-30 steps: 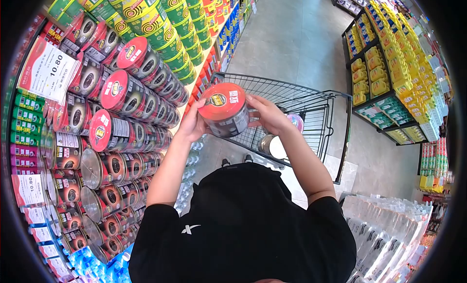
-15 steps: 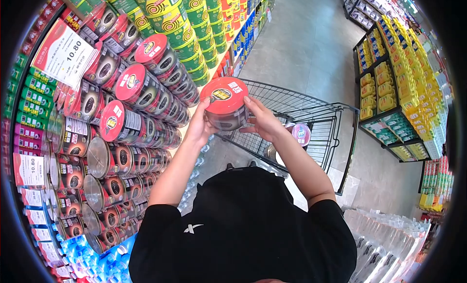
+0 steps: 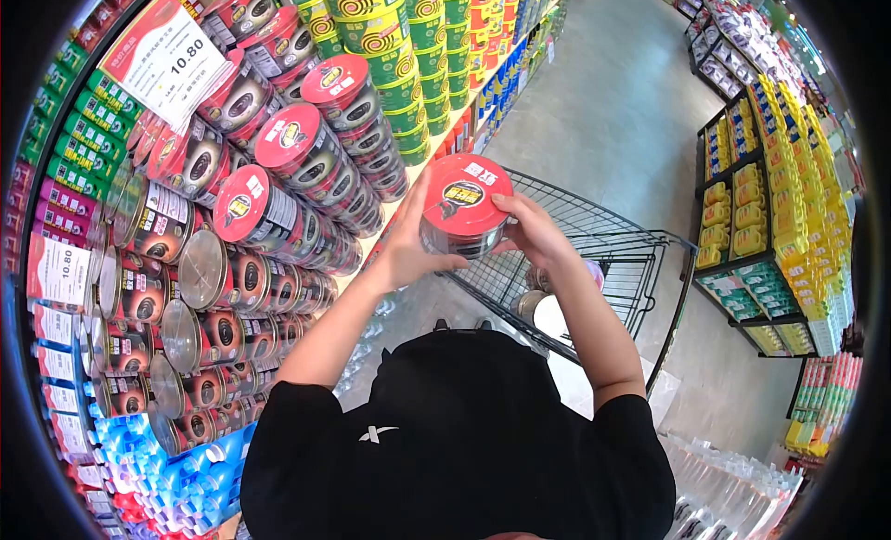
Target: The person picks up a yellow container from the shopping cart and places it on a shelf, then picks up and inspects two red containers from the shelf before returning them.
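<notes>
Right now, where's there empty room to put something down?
Beside the right hand, the cart is bare between its far rim and the white-topped container. Beyond it, grey floor is bare between the green tubs and the yellow-bottle rack. On the left it's crowded: red-lidded tubs stand packed in stacks.

Before us we have a canister (image 3: 467,199), with stacked tubs (image 3: 317,160) to its left and a cart (image 3: 603,226) to its right.

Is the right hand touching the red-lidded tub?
Touching: the head view shows the right hand with its thumb over the edge of the red-lidded tub.
</notes>
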`<state>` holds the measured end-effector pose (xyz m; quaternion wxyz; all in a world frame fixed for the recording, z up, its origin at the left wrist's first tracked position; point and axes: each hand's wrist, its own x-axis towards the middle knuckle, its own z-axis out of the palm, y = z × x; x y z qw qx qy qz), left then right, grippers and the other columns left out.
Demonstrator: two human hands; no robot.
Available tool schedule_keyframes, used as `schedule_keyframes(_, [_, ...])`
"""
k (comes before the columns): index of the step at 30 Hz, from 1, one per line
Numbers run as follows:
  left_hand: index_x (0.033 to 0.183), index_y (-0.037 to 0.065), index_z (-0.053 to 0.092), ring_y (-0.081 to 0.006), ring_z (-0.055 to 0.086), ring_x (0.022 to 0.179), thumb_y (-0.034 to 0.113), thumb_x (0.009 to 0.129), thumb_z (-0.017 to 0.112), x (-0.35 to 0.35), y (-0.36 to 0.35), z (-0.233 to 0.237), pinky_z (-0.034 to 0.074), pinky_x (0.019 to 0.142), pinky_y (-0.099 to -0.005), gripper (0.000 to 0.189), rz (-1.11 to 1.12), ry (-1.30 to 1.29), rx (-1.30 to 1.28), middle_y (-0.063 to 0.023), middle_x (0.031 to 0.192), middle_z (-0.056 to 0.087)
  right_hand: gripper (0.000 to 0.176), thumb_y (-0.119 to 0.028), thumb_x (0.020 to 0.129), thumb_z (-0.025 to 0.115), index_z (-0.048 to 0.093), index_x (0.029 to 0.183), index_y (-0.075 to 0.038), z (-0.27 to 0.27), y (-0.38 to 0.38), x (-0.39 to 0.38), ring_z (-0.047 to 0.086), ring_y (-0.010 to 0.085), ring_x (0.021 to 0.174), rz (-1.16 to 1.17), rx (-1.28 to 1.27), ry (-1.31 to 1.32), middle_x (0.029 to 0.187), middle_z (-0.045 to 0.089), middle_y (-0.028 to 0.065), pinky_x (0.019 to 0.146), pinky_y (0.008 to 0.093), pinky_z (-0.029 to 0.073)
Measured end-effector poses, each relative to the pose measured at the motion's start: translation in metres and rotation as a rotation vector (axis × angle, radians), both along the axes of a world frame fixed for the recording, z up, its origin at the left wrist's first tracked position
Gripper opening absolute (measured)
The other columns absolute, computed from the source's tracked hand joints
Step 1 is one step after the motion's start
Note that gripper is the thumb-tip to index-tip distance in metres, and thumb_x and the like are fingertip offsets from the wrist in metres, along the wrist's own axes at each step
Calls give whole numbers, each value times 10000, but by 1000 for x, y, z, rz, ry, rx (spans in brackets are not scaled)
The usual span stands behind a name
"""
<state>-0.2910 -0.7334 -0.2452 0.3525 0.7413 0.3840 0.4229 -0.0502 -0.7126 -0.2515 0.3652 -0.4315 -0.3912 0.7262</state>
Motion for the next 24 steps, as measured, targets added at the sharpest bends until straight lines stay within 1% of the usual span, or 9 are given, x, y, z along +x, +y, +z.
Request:
schedule_keyframes(2, [1588, 31, 220, -324, 403, 1422, 164, 620, 972, -1, -2, 15, 344, 1179, -410, 1233, 43, 203, 108, -206, 1548, 350, 616, -467, 952, 638, 500, 1414, -82, 11, 1, -2, 662, 231, 1007, 7, 8, 8, 1251, 632, 102, 728, 370, 583])
schedule_keyframes(6, [1498, 19, 357, -325, 443, 1396, 135, 631, 961, 2, -3, 21, 355, 1174, -405, 1063, 164, 147, 131, -201, 1478, 426, 587, -452, 981, 624, 506, 1416, -77, 23, 7, -11, 671, 203, 962, 18, 5, 25, 1236, 639, 98, 726, 352, 597])
schedule_keyframes(8, [1453, 14, 403, -300, 472, 1375, 114, 637, 956, 0, 3, 24, 372, 1165, -404, 991, 215, 100, 164, -179, 1452, 459, 652, -496, 979, 612, 471, 1475, -97, 36, 6, -19, 633, 200, 1050, 24, 57, 25, 1280, 617, 93, 736, 330, 558])
schedule_keyframes(11, [1414, -10, 417, -268, 499, 1335, 137, 658, 959, -10, 11, 37, 423, 1126, -405, 942, 198, -246, -24, -182, 1424, 489, 706, -446, 1010, 599, 370, 1546, -46, 46, 14, -21, 603, 218, 1114, 18, 162, 103, 1349, 556, 129, 811, 371, 577])
schedule_keyframes(13, [1428, -12, 391, -248, 570, 1255, 48, 728, 906, -18, 20, 52, 482, 1069, -399, 872, 121, -528, -63, -185, 1397, 517, 710, -388, 1019, 605, 331, 1553, -8, 63, 14, -18, 601, 232, 1117, -9, 195, 199, 1370, 532, 147, 860, 410, 589])
schedule_keyframes(15, [1432, -13, 380, -248, 602, 1213, 22, 754, 882, -28, 36, 70, 504, 1043, -397, 844, 145, -572, 23, -189, 1362, 544, 614, -312, 1054, 549, 330, 1566, -51, 69, 14, -8, 601, 306, 1196, -8, 249, 233, 1501, 426, 180, 915, 450, 582])
schedule_keyframes(18, [1433, -13, 388, -234, 624, 1155, 49, 766, 883, -57, 81, 90, 517, 1001, -371, 832, 310, -466, 150, -175, 1313, 575, 607, -300, 1048, 559, 346, 1553, -38, 68, 3, 6, 597, 314, 1220, -81, 265, 186, 1498, 440, 188, 920, 449, 575])
schedule_keyframes(23, [1386, -27, 480, -246, 589, 1202, 280, 689, 956, -100, 158, 112, 477, 1035, -363, 898, 634, -244, 388, -180, 1316, 577, 583, -283, 1043, 567, 378, 1523, -11, 11, -8, 34, 602, 304, 1220, -149, 154, 129, 1462, 487, 188, 910, 434, 569])
schedule_keyframes(24, [1364, -34, 512, -255, 591, 1204, 333, 674, 955, -103, 159, 121, 470, 1039, -369, 898, 810, -49, 431, -188, 1320, 581, 554, -266, 1041, 566, 401, 1507, -17, 9, -13, 35, 609, 294, 1210, -174, 121, 89, 1433, 514, 171, 906, 426, 569])
